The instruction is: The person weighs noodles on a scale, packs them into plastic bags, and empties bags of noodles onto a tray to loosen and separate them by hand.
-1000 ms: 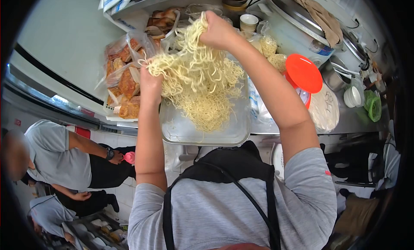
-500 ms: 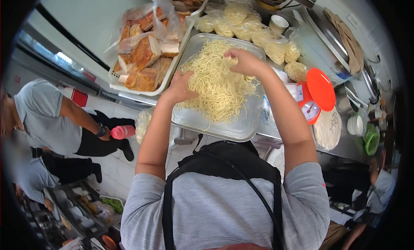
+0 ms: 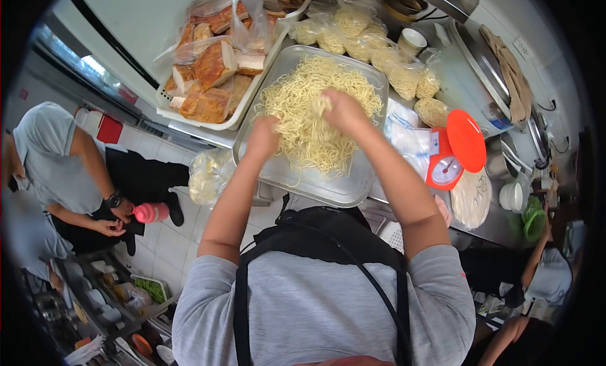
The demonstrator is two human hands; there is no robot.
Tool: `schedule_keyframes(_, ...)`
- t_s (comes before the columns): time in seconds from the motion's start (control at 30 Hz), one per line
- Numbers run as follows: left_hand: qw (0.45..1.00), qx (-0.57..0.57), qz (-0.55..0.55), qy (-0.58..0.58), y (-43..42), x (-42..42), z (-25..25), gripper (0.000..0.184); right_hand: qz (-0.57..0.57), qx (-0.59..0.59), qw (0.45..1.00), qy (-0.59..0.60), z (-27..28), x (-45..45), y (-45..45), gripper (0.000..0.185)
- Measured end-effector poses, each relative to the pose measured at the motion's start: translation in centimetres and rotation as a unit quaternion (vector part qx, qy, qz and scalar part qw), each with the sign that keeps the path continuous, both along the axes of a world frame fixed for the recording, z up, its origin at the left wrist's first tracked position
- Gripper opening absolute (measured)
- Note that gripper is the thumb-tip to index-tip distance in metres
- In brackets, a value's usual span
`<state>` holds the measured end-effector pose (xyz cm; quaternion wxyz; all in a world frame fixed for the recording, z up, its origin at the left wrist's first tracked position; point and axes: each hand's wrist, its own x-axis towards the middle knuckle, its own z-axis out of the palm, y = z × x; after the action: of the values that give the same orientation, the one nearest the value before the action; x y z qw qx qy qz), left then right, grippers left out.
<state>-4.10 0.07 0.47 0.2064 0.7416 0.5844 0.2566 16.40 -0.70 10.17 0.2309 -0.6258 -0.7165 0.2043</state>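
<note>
A heap of pale yellow noodles (image 3: 315, 151) lies in a metal tray (image 3: 309, 188) in front of me. My right hand (image 3: 344, 113) is closed round a bunch of noodles near the middle of the heap. At the heap's left edge, my left hand (image 3: 263, 135) touches the noodles; its fingers are curled down into them and mostly hidden. Some bare metal shows along the tray's near side.
Left of the tray is a white basket (image 3: 237, 118) of bagged meat pieces. Bagged noodle portions (image 3: 404, 79) lie behind it to the right. An orange scale (image 3: 447, 167) and a stack of round wrappers (image 3: 472, 199) sit at right. Other people (image 3: 53, 139) stand at left and right.
The noodles lifted high a second ago are down in the tray. Since the last frame my right hand has closed on some noodles and moved slightly nearer, and my left hand's fingers have curled in.
</note>
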Motion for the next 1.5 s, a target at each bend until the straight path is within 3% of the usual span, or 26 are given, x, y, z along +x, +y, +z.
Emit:
schedule_keyframes(0.1,0.994,0.059,0.003,-0.097,1.5,-0.7,1.3,0.027,-0.053,0.026,0.998,-0.01,7.6,0.9,1.2,0.047)
schedule_keyframes(0.17,0.987,0.04,0.022,-0.157,1.2,0.0,4.1,0.026,-0.026,0.118,0.99,0.068,9.2,1.5,1.9,0.056)
schedule_keyframes(0.23,0.972,-0.018,0.056,-0.228,0.6,1.1,7.3,0.025,0.002,0.14,0.989,0.041,10.0,1.5,2.2,0.062)
schedule_keyframes(0.27,0.973,0.004,0.049,-0.224,0.8,1.2,7.3,0.025,0.017,0.151,0.988,0.028,10.1,1.7,2.2,0.066)
schedule_keyframes(0.37,0.987,-0.019,-0.011,-0.157,0.5,1.7,8.2,0.04,0.141,0.067,0.987,0.032,9.8,2.3,1.9,0.067)
schedule_keyframes(0.47,0.991,0.013,-0.101,0.082,0.5,1.3,5.2,0.066,0.149,-0.04,0.987,-0.042,7.7,2.5,1.4,0.063)
schedule_keyframes(0.53,0.975,-0.16,-0.086,0.131,-0.7,1.9,6.5,0.084,0.15,-0.069,0.982,-0.096,7.7,2.2,0.5,0.057)
schedule_keyframes(0.57,0.976,-0.105,-0.081,0.174,-0.8,2.3,5.7,0.086,0.146,-0.099,0.977,-0.119,7.7,2.0,0.5,0.049)
schedule_keyframes(0.6,0.976,-0.131,-0.018,0.173,-1.7,3.2,6.5,0.086,0.122,-0.119,0.982,-0.085,7.2,1.9,0.4,0.045)
schedule_keyframes(0.67,0.985,-0.135,0.028,0.107,-2.8,4.2,7.9,0.081,0.117,0.028,0.988,-0.093,4.2,2.1,0.1,0.045)
schedule_keyframes(0.73,0.986,-0.085,-0.045,0.133,-4.4,5.7,5.4,0.077,0.09,-0.062,0.979,-0.173,0.1,3.0,-0.1,0.051)
schedule_keyframes(0.83,0.983,-0.047,-0.078,0.158,-5.2,6.9,1.7,0.075,0.137,-0.149,0.961,-0.186,-3.8,3.8,-0.9,0.058)
schedule_keyframes(0.9,0.983,-0.054,-0.053,0.164,-4.5,7.5,0.6,0.074,0.236,-0.235,0.925,-0.182,-5.2,4.9,-1.4,0.059)
schedule_keyframes(0.97,0.981,-0.078,-0.074,0.162,-4.6,6.8,1.9,0.067,0.235,-0.16,0.953,-0.109,-4.4,6.5,-2.6,0.056)
schedule_keyframes(1.1,0.97,-0.14,-0.092,0.176,-4.2,6.3,4.8,0.067,0.034,-0.052,0.998,0.009,2.5,11.7,-8.0,0.04)
schedule_keyframes(1.17,0.983,-0.098,-0.039,0.153,-3.8,6.6,5.2,0.065,-0.058,-0.042,0.997,0.032,3.1,14.6,-10.5,0.033)
schedule_keyframes(1.27,0.988,0.053,0.011,0.144,-3.9,8.6,7.5,0.061,-0.213,-0.081,0.973,0.049,2.7,17.9,-14.9,0.024)
schedule_keyframes(1.37,0.983,0.108,-0.15,-0.015,-3.1,12.2,6.5,0.06,-0.279,-0.119,0.953,0.001,-1.6,21.3,-18.0,0.029)
schedule_keyframes(1.47,0.958,0.044,-0.283,0.001,-5.0,18.1,5.8,0.062,-0.298,-0.19,0.914,0.197,-3.1,20.4,-19.2,0.038)
schedule_keyframes(1.5,0.95,0.045,-0.307,0.02,-5.7,19.9,5.0,0.064,-0.292,-0.187,0.915,0.206,-3.9,20.2,-19.2,0.042)
